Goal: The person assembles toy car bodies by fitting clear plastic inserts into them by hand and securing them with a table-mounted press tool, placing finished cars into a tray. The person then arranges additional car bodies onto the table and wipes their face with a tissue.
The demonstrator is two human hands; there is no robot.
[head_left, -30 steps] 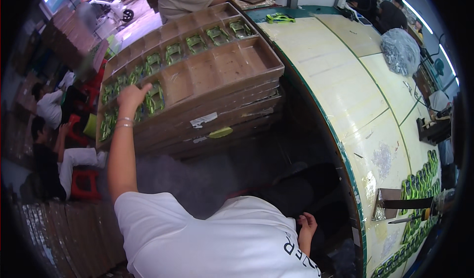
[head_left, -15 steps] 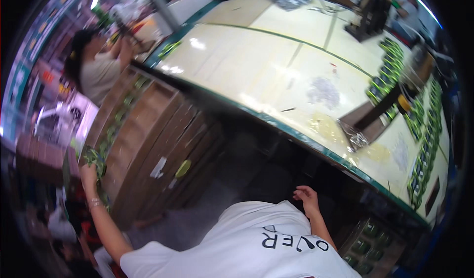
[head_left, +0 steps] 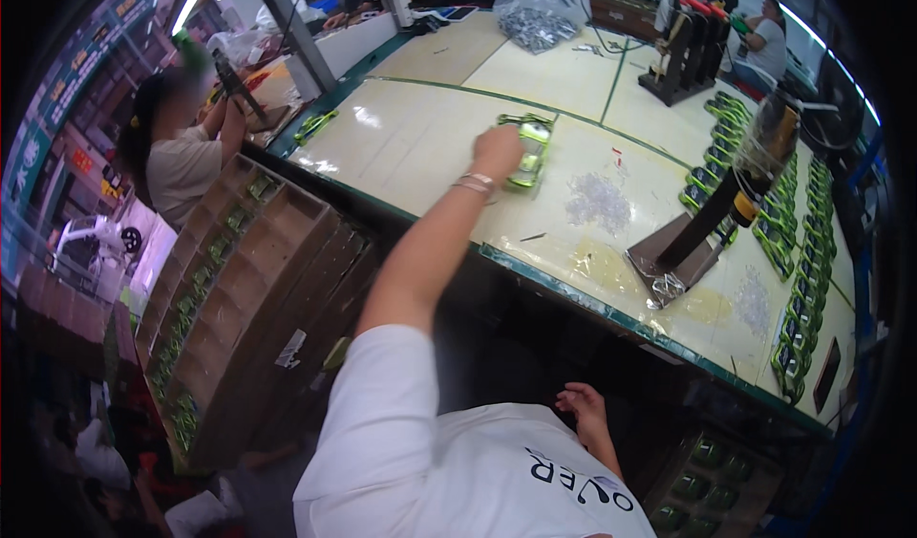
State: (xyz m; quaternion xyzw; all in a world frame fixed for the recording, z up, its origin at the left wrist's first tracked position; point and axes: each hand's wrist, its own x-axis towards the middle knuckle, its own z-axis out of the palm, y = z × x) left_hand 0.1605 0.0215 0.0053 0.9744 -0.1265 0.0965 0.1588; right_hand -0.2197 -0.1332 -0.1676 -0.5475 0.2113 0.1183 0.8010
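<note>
Setting: workshop floor with a long cream worktop (head_left: 420, 137) edged in green, seen from above through a fisheye view.
Left hand: the left hand (head_left: 499, 152) reaches out over the worktop, arm stretched, a bracelet at the wrist; its fingers are curled over the near end of a green toy car (head_left: 531, 154), gripping it.
Toy car: green and silver, lying on the worktop just beyond the left hand, roughly in the middle of the near panel.
Right hand: the right hand (head_left: 583, 410) hangs low below the worktop edge, close to the person's white shirt, fingers loosely curled and holding nothing that can be seen.
Stand: a dark slanted stand (head_left: 702, 232) on a metal base sits on the worktop to the right of the toy car, well apart from it.
Small parts: a scatter of clear small bits (head_left: 599, 201) lies between the toy car and the stand.
Rows of cars: more green toy cars (head_left: 800, 280) line up in rows along the right part of the worktop.
Cardboard trays: stacked brown cardboard trays (head_left: 258, 290) with dividers stand left of the worktop, some compartments holding green items.
Bag: a clear plastic bag of small parts (head_left: 540, 8) rests at the far end of the worktop.
Other people: a person in a beige shirt (head_left: 186, 161) works at the far left; another sits at the upper right.
</note>
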